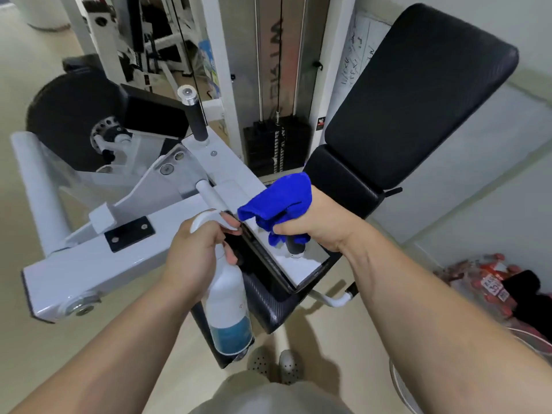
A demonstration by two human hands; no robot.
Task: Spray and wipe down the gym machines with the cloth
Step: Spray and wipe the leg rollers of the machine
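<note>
Feet: grey perforated clogs [274,366] at the near edge, planted on the beige floor [44,369] just short of the machine.
Spray bottle [228,306]: white, blue liquid low inside, hanging near and left of centre; nozzle end tipped up toward the machine frame, probably so the next burst lands on the metal.
Left hand [194,258]: wrapped round the bottle neck, fingers [230,255] curled shut on the trigger head; looks ready to squeeze.
Seat pad [268,306]: black, just right of the bottle, below the shiny plate.
Metal plate [301,264]: bright, flat, in the centre; short dark handle [294,248] rising from it.
Right hand [316,222]: closed in a fist, fingers [291,231] clamped on the blue microfibre cloth and apparently round the top of that handle too; hard to tell whether gripping or only rubbing it.
Blue microfibre cloth [277,201]: bunched in the right fist, loose end sticking out left above the plate; held close so wiping can follow the spray at once.
White machine frame [125,234]: spreading left, bolted joints, dark-gripped handle [195,121] standing farther off.
Roller pad [71,121]: black, far left.
Back pad [418,94]: black, tilted, far right.
Weight stack [276,144]: far centre, behind the frame.
Stage, as a guess: mid-machine, handle under the cloth, frame and pads likely still to do.
</note>
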